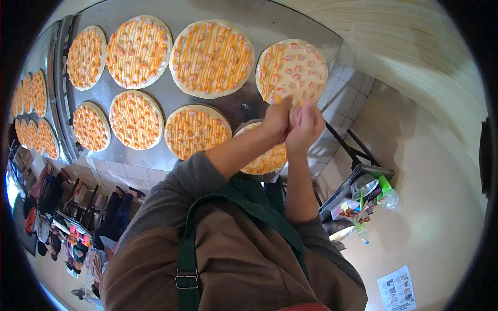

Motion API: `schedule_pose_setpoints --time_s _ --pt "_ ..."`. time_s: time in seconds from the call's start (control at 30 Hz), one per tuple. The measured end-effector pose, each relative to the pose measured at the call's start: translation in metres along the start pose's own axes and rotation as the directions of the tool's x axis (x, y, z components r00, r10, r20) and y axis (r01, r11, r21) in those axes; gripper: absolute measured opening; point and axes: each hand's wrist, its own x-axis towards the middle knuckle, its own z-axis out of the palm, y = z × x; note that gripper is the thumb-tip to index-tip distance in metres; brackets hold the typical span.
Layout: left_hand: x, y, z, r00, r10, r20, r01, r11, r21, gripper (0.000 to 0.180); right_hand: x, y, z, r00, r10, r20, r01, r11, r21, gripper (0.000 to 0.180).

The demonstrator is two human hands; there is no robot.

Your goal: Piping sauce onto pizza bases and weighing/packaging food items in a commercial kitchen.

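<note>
Both my hands are closed together over the near edge of a round pizza base (298,70) at the right end of the metal table. My left hand (277,119) and my right hand (305,127) grip what looks like a piping bag (294,115), mostly hidden by the fingers. Orange sauce shows by the fingertips. Orange lines cross the left part of this base; pinkish topping pieces dot the rest. Partly behind my forearms lies another topped pizza (264,158). Left of my hands is a pizza (212,59) fully striped with orange.
Several more striped pizzas (139,52) stand in two rows on the metal table (168,10). A second table at far left bears more pizzas (39,93). Low on the right, a small dark table (340,194) holds a metal bowl (364,185) and packets. People (111,212) are at lower left.
</note>
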Motion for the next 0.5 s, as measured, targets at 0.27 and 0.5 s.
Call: schedule_pose_setpoints --time_s 0.27,0.5 --pt "0.042 0.06 0.064 0.998 0.011 -0.059 0.004 0.967 0.255 0.031 0.076 -0.017 0.028 0.986 -0.165 -0.024 0.162 0.983 -0.083 0.04" --pt "0.005 -0.015 -0.003 0.992 0.079 0.097 -0.08 0.997 0.01 0.03 -0.009 -0.001 -0.014 0.995 0.082 -0.058 -0.084 0.995 -0.049 0.039"
